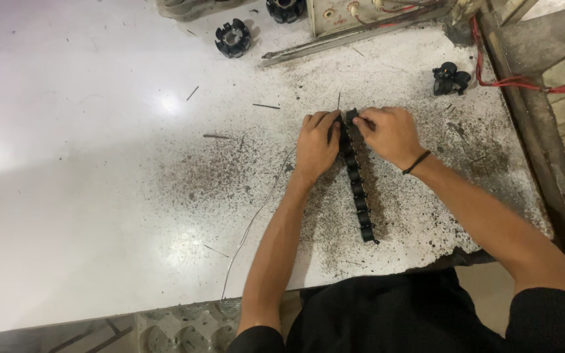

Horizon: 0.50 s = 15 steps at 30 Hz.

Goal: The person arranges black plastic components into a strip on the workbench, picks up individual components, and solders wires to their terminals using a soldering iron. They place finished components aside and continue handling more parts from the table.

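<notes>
- Left hand pressing far end of black strip, fingers curled, steadying it flat on table.
- Right hand pinching same end, fingertips together.
- Strip running near-right; loose wire left.

Two hands working: left hand, right hand. One black segmented strip lying on one white worktable. Two round black slotted cores sitting at far edge. One small black part. One thin wire.
</notes>
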Each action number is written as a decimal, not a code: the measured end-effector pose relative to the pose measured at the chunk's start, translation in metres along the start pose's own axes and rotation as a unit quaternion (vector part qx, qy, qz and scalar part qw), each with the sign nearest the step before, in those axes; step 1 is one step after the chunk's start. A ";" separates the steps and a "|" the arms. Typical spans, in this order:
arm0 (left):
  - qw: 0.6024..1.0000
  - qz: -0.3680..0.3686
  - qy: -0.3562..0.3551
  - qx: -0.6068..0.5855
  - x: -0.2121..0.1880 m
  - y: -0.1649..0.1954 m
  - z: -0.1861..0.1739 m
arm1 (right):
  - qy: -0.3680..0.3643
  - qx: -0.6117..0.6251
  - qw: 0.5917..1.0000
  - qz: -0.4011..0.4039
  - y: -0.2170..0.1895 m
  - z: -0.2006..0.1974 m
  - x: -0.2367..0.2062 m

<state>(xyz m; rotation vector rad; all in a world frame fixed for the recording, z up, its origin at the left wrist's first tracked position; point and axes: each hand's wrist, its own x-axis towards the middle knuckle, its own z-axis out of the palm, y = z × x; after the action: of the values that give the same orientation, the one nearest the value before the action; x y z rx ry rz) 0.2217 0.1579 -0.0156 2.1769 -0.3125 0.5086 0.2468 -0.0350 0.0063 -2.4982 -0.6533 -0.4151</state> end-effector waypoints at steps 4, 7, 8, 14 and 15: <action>1.000 -0.001 -0.012 0.006 -0.001 -0.002 0.001 | 0.063 -0.129 0.986 -0.086 0.037 -0.029 0.008; 1.000 -0.015 -0.021 0.003 -0.001 -0.004 0.003 | 0.081 -0.396 0.913 -0.064 0.076 -0.059 0.002; 1.000 -0.020 -0.023 -0.001 -0.001 -0.004 0.003 | 0.080 -0.391 0.916 -0.045 0.088 -0.067 -0.003; 0.995 0.045 -0.056 0.071 0.021 0.012 0.005 | 0.021 -0.238 0.971 -0.027 0.103 -0.052 -0.029; 0.989 0.050 -0.095 0.103 0.026 0.016 0.006 | 0.017 -0.248 0.968 -0.031 0.101 -0.049 -0.032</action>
<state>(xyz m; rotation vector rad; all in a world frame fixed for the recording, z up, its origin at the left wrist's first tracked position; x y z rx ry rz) 0.2395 0.1422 0.0045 2.4259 -0.4952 0.4031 0.2656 -0.1491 -0.0078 -2.9347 -0.6799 -0.7190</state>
